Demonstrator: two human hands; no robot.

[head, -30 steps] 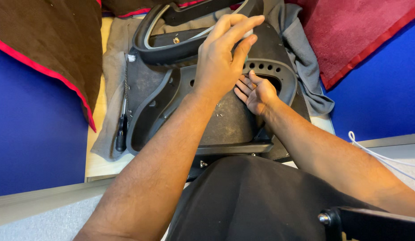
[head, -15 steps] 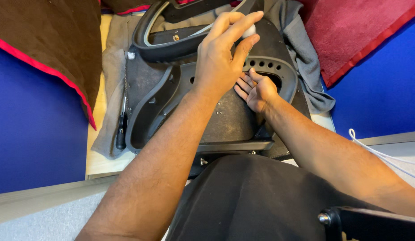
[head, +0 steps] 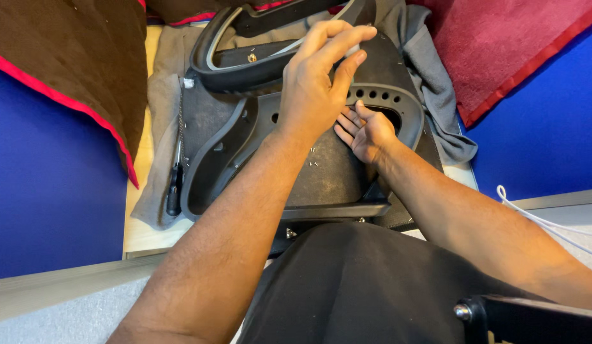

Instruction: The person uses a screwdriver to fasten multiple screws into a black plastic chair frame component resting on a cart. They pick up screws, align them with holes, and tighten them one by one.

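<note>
On the black chair shell (head: 334,178), your left hand (head: 318,95) hovers, fingers spread; your right hand (head: 366,130) rests open-palmed. Loose screws (head: 313,162) remain unfitted, and the curved frame (head: 245,73) lies unattached.

Matt black plastic shell (head: 334,185), grey cloth (head: 157,127)

The left hand (head: 315,95) covers the middle of the black plastic chair shell (head: 334,172), and whatever its fingers (head: 337,41) pinch is too small to tell. The right hand (head: 367,134) hides part of the shell's slot. The curved black frame (head: 239,73) and the red cloth (head: 500,44) run off the top edge. The specks by the wrist are too tiny to identify.
</note>
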